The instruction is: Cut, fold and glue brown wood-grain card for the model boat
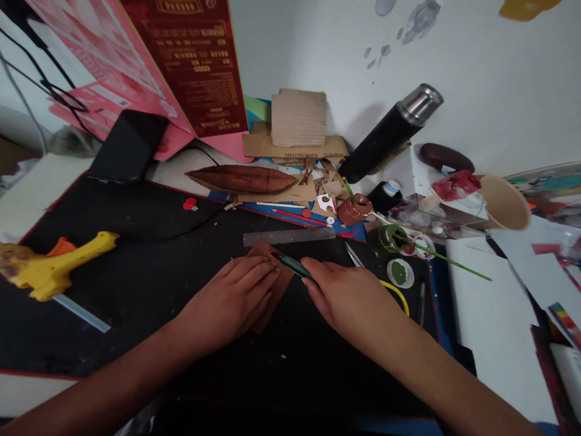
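My left hand lies flat, fingers together and stretched out, pressing a brown cardboard piece onto the black mat. My right hand is closed round a dark green craft knife whose tip rests on the cardboard just beyond my left fingertips. A clear ruler lies just past the cardboard. Scissors with a yellow handle lie right of my right hand.
A yellow glue gun lies at the left. A brown cardboard boat hull, cardboard scraps, a black flask, paint pots with a green brush, a paper cup and a red box crowd the back.
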Tool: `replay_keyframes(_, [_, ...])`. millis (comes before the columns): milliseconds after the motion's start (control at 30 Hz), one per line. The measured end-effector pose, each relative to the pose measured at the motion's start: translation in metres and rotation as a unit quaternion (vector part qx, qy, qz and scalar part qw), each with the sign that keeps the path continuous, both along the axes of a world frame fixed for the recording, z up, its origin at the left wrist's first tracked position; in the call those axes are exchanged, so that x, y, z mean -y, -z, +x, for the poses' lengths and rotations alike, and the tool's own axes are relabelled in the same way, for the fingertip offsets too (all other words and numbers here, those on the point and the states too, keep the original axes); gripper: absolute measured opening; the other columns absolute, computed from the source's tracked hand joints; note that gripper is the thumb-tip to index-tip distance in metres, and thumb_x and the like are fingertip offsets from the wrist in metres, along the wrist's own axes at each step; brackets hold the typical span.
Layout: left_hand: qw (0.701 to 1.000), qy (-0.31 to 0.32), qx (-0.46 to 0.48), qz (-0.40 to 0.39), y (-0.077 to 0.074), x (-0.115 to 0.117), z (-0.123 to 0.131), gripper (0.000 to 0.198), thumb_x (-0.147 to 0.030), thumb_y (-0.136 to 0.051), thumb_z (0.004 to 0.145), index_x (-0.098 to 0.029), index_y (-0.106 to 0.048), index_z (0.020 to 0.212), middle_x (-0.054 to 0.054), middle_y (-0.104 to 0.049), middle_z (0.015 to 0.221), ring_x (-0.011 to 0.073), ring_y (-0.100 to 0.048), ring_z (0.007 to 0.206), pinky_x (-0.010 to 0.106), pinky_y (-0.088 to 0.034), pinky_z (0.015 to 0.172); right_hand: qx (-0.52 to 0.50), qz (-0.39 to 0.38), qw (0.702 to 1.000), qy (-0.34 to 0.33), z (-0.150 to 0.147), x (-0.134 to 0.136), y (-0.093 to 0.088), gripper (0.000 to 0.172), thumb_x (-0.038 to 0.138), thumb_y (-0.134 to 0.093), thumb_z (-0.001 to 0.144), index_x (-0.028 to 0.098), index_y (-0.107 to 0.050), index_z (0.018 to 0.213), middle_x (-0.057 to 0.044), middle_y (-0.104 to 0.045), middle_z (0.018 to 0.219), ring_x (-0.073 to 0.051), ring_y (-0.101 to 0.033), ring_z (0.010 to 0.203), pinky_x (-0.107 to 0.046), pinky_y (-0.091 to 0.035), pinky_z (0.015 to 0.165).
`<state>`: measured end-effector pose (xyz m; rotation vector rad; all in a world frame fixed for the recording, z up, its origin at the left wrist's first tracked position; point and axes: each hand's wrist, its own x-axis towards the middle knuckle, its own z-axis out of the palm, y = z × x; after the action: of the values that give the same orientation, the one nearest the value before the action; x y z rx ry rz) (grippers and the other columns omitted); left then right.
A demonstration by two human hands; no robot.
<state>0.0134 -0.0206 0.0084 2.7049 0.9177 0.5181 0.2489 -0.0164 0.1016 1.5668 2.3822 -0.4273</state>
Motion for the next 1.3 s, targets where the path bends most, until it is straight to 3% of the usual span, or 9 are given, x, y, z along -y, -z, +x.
replay_keyframes(300, [1.000,0.007,0.016,0.015,0.0017,-0.0011,-0.0011,0.034,-0.020,-0.048,0.105,-0.011,-0.066,0.132,0.016,-0.070,0.134,0.0334,-0.060,0.128,0.051,-0.052,0.105,-0.009,-0.011,1.000,0.004,-0.0004,-0.0026,0.0083,0.031,0.029,-0.046,0.105,0.018,-0.066,0.126,-0.009,-0.077,0.092,-0.024,-0.072,0.071,-0.034,-0.025,0.055])
replay_keyframes(1300, [1.000,0.001,0.012,0.014,0.0003,-0.0012,-0.0001,0.034,-0.020,-0.048,0.105,-0.011,-0.066,0.133,0.015,-0.070,0.134,0.0336,-0.060,0.128,0.051,-0.052,0.105,-0.031,-0.016,0.999,0.007,-0.0001,-0.0028,0.0092,0.031,0.029,-0.047,0.105,0.018,-0.066,0.126,-0.008,-0.077,0.092,-0.023,-0.072,0.072,-0.033,-0.030,0.057])
